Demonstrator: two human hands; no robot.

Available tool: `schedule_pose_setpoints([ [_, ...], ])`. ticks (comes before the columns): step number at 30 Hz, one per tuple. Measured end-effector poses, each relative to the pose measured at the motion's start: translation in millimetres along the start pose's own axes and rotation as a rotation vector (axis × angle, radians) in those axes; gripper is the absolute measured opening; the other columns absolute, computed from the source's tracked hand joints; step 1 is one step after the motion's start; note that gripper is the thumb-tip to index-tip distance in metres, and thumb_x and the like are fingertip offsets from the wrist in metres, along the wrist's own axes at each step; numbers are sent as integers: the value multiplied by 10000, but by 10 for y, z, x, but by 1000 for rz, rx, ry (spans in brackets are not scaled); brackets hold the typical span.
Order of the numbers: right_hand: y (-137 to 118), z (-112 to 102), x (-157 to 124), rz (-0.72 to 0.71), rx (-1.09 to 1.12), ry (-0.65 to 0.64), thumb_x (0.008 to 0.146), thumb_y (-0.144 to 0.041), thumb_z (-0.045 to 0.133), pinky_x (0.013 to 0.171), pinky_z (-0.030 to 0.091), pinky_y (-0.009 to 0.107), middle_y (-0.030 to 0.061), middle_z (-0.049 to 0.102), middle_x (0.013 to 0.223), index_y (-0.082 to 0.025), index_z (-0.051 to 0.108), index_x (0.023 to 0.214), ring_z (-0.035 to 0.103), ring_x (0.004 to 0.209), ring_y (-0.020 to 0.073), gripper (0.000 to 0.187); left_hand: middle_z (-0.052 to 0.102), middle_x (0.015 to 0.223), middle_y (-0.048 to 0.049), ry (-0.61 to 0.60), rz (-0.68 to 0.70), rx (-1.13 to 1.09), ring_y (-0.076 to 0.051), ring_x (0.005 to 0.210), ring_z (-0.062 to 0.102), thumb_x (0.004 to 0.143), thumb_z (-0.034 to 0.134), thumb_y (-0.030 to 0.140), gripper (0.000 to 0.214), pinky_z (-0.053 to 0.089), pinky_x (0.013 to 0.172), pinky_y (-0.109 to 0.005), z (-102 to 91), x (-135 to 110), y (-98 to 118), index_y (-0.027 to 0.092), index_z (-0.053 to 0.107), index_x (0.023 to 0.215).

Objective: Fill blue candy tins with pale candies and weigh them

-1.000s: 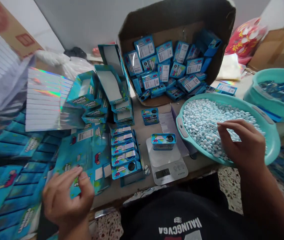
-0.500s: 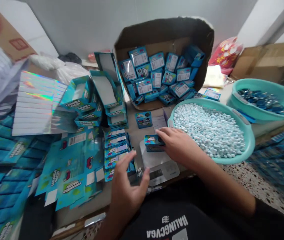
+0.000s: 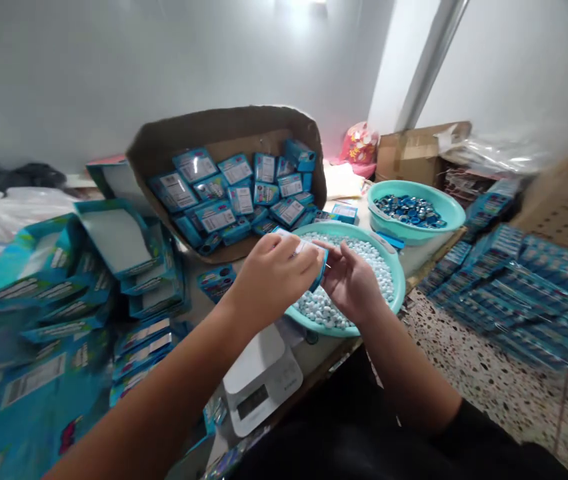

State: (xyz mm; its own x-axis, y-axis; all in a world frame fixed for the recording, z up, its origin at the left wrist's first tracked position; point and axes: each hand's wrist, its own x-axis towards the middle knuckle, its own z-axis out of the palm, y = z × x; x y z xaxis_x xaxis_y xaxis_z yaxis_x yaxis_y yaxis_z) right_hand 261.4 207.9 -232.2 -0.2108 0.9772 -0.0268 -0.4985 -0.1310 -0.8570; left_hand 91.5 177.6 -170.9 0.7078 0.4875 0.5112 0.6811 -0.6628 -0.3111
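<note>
Both my hands hold one small blue candy box point(image 3: 309, 252) above the teal basin point(image 3: 398, 288) of pale blue-white candies. My left hand point(image 3: 274, 273) grips the box from the left with its fingers curled over the top. My right hand point(image 3: 351, 283) pinches its right end. Below them the white kitchen scale point(image 3: 259, 377) stands with nothing on its plate.
A tipped cardboard carton point(image 3: 224, 133) full of filled blue boxes lies behind the basin. A second teal basin point(image 3: 417, 210) holds dark blue pieces. Open display trays point(image 3: 114, 233) and flat blue cartons crowd the left. Stacked blue packs point(image 3: 524, 287) cover the floor on the right.
My right hand lifted the blue box off the scale and my left hand came across to join it over the basin. The view swung up and to the right.
</note>
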Motion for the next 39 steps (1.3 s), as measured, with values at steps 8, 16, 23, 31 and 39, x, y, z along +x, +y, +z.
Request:
schedule_pose_setpoints([
  [8, 254, -196, 247, -141, -22, 275, 908, -529, 505, 1014, 491, 402, 85, 723, 1111, -190, 709, 994, 639, 1111, 251, 405, 673, 980, -69, -106, 96, 176, -261, 938, 582, 901, 554, 87, 223, 426, 748, -416, 387, 195, 17, 185, 684, 1054],
  [16, 137, -144, 16, -474, -603, 330, 1012, -495, 370, 1167, 307, 441, 124, 594, 1357, -157, 655, 1184, 475, 1328, 247, 475, 679, 1080, -71, -100, -513, -113, -281, 1022, 617, 850, 674, 213, 278, 496, 788, -368, 372, -8, 6, 192, 640, 1125],
  [23, 186, -133, -130, -609, -705, 283, 1037, -406, 371, 1144, 332, 493, 101, 620, 1310, -207, 658, 1149, 496, 1314, 250, 367, 670, 910, -7, 151, -1165, -408, -107, 472, 500, 845, 695, 411, 405, 457, 501, -251, 114, -606, 209, 269, 590, 1210],
  [31, 252, -46, -238, -841, -1102, 68, 978, -208, 481, 1133, 320, 567, 115, 609, 1309, -211, 644, 1080, 462, 1363, 292, 192, 507, 577, 56, -323, -1346, -630, -141, 482, 504, 801, 629, 416, 204, 342, 443, -216, 131, -1238, 294, 237, 572, 882],
  [39, 309, -32, -217, -909, -1200, -292, 959, -132, 527, 1022, 458, 449, 99, 689, 1135, -179, 640, 1030, 590, 1204, 262, 141, 576, 1359, -40, -6, -1162, -424, -259, 1270, 540, 892, 614, 463, 228, 551, 782, -301, -230, -1504, 287, 251, 667, 956],
])
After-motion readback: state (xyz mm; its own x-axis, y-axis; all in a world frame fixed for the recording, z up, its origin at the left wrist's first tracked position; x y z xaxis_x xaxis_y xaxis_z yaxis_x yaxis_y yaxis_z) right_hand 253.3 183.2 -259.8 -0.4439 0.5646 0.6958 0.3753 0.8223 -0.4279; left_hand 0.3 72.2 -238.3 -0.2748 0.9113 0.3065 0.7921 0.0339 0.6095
